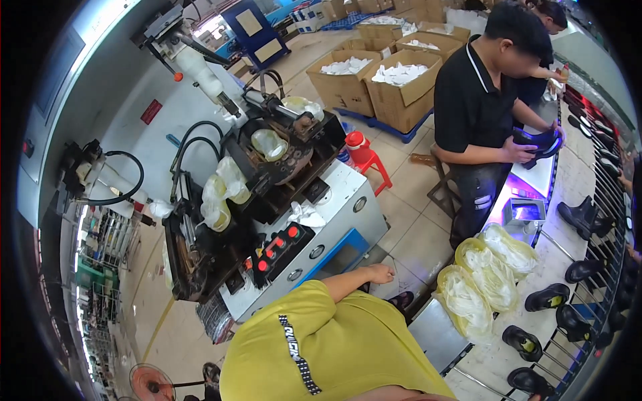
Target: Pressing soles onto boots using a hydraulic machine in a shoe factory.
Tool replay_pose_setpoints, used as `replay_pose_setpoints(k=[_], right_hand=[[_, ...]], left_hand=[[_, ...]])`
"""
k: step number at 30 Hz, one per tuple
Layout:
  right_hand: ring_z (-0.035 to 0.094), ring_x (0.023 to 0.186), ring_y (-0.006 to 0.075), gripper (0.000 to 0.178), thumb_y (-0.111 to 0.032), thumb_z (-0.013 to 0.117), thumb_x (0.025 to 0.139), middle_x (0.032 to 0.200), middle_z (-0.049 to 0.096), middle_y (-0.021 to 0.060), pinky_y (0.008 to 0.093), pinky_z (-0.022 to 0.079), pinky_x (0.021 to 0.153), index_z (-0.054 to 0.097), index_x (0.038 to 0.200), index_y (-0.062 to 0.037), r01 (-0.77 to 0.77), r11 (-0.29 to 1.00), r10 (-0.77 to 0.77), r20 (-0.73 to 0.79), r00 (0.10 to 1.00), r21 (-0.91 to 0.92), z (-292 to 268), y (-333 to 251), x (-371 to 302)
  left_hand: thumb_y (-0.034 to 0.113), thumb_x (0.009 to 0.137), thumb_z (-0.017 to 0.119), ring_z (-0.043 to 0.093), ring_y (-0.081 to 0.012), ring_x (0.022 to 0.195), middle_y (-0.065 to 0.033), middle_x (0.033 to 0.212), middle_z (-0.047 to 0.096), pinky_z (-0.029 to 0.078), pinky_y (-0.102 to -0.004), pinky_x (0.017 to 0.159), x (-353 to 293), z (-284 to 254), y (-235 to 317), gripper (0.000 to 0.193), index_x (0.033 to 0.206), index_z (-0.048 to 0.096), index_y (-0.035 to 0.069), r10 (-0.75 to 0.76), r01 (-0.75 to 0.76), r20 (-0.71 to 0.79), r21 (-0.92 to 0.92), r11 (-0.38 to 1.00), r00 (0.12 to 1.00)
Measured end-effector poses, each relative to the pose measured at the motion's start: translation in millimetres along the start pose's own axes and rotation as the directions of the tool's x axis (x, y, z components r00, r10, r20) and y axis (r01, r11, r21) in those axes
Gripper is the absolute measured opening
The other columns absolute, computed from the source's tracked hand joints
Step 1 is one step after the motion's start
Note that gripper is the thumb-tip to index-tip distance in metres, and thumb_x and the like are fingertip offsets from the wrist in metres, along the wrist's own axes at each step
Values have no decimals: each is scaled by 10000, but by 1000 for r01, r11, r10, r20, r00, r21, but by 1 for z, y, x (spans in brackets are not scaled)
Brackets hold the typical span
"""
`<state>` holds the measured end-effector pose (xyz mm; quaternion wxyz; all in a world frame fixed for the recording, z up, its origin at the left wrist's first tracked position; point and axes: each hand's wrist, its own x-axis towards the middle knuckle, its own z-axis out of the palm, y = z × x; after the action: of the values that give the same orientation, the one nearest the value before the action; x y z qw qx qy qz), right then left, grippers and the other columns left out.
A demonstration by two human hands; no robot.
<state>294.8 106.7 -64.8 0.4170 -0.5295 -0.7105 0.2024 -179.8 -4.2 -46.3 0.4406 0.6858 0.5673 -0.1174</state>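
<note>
My left hand (pixel 382 273) hangs in front of my yellow shirt (pixel 334 341), beside the white machine (pixel 328 220). Its fingers look curled in, and I see nothing in them. My right hand is out of the picture. Closest to the left hand is the machine's blue-framed panel (pixel 334 257). On the machine top, a black control box (pixel 284 247) carries several red buttons. Yellowish translucent plastic-wrapped forms (pixel 224 190) sit in the machine's stations. More such wrapped bundles (pixel 471 287) lie on the bench to my right.
At the right runs a rack line with several black shoes (pixel 547 297). A co-worker in black (pixel 471 100) sits beyond the bench, holding a dark boot (pixel 535 142). A red stool (pixel 369 166), cartons of white pieces (pixel 401 90) and an orange fan (pixel 151 384) stand around.
</note>
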Motion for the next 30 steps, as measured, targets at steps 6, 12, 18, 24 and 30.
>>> replay_pose_setpoints(k=[6, 12, 18, 24, 30], right_hand=[[636, 907, 254, 408, -364, 525, 983, 1087, 662, 97, 379, 532, 741, 580, 1289, -100, -215, 958, 186, -162, 969, -187, -107, 66, -84], [651, 967, 287, 430, -370, 512, 990, 1139, 665, 121, 393, 533, 778, 570, 1303, -82, -548, 758, 342, -499, 796, -354, -240, 27, -213], [625, 1124, 339, 469, -379, 500, 998, 1244, 631, 192, 399, 505, 892, 566, 1299, -26, -873, 421, 513, -729, 454, -247, -323, -120, -369], [687, 968, 208, 299, -83, 624, 919, 1046, 716, 155, 335, 513, 848, 629, 1193, 35, -549, 774, 378, -465, 801, -316, -228, -389, -169], [644, 774, 326, 246, -288, 663, 885, 833, 642, 138, 393, 511, 698, 665, 1007, -74, -307, 815, 427, 151, 891, -491, -146, -535, -62]], left_hand=[[418, 891, 571, 614, -324, 1132, -151, 1207, 659, 476, -411, 957, -11, 13, -23, 433, 1169, 671, 102, -104, 118, 166, -76, 990, 981], [448, 894, 573, 663, -304, 1013, -137, 1060, 710, 507, -397, 892, -8, 30, -99, 416, 1091, 708, 108, -127, 105, -114, -184, 977, 985], [378, 1028, 421, 646, -243, 1052, -92, 1146, 701, 499, -342, 927, -11, -5, -56, 460, 1145, 694, 27, 82, 123, 323, -565, 816, 943], [407, 1007, 502, 465, -312, 1323, -157, 1485, 414, 430, -471, 1061, -62, -52, 57, 652, 1520, 248, 94, 542, 30, 329, -872, 488, 773], [571, 983, 417, 449, -374, 1332, -206, 1493, 389, 418, -547, 1066, -122, -91, 105, 744, 1525, 247, 91, 802, 351, 349, -917, 187, 485]])
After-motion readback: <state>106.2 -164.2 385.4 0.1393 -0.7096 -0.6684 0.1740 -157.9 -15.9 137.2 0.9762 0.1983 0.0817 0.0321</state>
